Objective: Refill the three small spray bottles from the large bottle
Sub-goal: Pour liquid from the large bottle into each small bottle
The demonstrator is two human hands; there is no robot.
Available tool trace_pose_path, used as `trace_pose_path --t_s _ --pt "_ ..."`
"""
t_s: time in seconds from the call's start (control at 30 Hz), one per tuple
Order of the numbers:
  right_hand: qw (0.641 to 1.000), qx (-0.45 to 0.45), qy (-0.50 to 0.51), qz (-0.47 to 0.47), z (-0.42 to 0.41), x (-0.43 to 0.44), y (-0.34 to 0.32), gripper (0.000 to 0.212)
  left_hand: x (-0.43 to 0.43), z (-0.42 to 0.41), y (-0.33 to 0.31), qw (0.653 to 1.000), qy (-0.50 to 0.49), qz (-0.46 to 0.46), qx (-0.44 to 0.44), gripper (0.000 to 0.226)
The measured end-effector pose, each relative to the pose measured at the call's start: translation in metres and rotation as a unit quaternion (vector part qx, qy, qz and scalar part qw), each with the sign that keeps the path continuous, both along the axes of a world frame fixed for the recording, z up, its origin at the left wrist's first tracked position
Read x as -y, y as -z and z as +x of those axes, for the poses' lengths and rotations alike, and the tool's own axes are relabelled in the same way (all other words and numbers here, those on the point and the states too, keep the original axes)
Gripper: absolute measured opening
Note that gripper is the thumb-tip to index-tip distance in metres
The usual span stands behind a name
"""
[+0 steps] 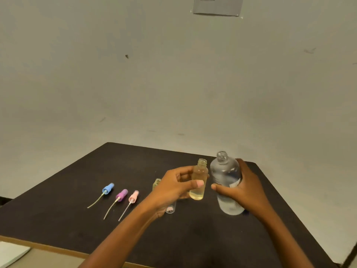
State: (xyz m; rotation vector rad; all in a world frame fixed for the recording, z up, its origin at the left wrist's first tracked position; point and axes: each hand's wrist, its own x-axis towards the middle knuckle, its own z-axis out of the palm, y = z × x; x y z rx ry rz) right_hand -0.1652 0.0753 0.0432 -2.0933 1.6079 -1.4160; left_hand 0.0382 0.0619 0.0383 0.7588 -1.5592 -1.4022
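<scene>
- The dark table (193,238) stands against a pale wall (135,84). Its far edge meets the wall, and its right edge runs down toward the lower right corner.
- The large bottle (226,182), clear and uncapped, stands near the far right corner of the table, not far from the right edge.
- Bare tabletop lies between the hands and the near edge, and more lies to the far left.
- 2 hands are in view.
- The left hand (173,188) pinches a small yellow-tinted bottle (199,180) between thumb and curled fingers. The bottle is open-necked and just beside the large bottle.
- The right hand (243,186) wraps its fingers and thumb round the large bottle's body.
- There are 3 small bottles. Besides the held one, a second bottle (157,182) peeks out behind the left hand. A third clear bottle (171,208) is partly hidden under that hand.
- 3 spray heads with dip tubes lie in a row to the left, well apart from the hands: the blue head (108,188), the purple head (122,194) and the pink head (133,196).
- 1 paper sheet (218,5) hangs on the wall.
</scene>
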Motion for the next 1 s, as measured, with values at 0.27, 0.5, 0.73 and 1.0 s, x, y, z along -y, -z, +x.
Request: trace_pose_path --t_s 0.27,0.5,0.73,1.0 --pt "0.979 0.193 0.061 0.02 0.0 0.016 0.079 0.069 0.037 -0.052 0.072 0.995 -0.096 0.021 -0.013 0.036" --pt "0.959 0.253 0.128 0.019 -0.002 0.03 0.106 0.067 0.073 -0.079 0.113 0.978 -0.197 0.06 -0.015 0.044" --pt "0.959 0.259 0.114 0.024 -0.002 0.037 0.114 0.068 0.089 -0.081 0.125 0.97 -0.234 0.067 0.002 0.04" --pt "0.963 0.249 0.104 0.023 -0.002 0.041 0.122 0.068 0.091 -0.087 0.121 0.967 -0.247 0.062 0.011 0.037"
